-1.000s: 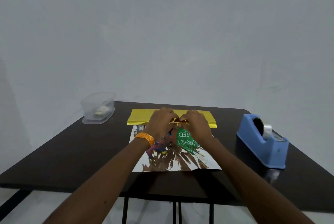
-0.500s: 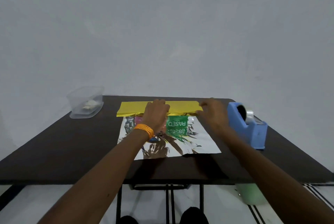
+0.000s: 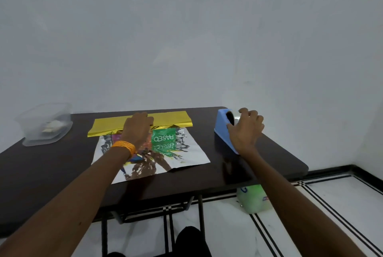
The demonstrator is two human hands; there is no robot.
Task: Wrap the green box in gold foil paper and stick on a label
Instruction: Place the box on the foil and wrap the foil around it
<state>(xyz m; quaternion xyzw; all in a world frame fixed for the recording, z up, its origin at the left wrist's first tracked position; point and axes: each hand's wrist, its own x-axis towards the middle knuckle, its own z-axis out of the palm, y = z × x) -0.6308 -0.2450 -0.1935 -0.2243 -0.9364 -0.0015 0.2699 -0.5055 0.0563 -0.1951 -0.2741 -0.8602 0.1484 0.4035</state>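
A gold foil sheet (image 3: 172, 118) is folded over the green box at the far middle of the dark table (image 3: 51, 169). The sheet's shiny silver side (image 3: 192, 157) spreads toward me. Green with "PASEO" lettering (image 3: 163, 138) shows just below the gold fold. I cannot tell whether that is the box face or its reflection. My left hand (image 3: 137, 130), with an orange wristband, lies on the fold and presses it down. My right hand (image 3: 245, 130) is at the blue tape dispenser (image 3: 221, 124) on the right, with its fingers curled over the tape roll.
A clear plastic tub (image 3: 44, 124) with something pale inside stands at the table's far left. A pale green container (image 3: 253, 198) sits on the tiled floor under the right edge. A white wall rises behind the table.
My right hand has left the foil fold and moved right onto the tape dispenser. My left hand stays on the fold. The view has shifted to the right.
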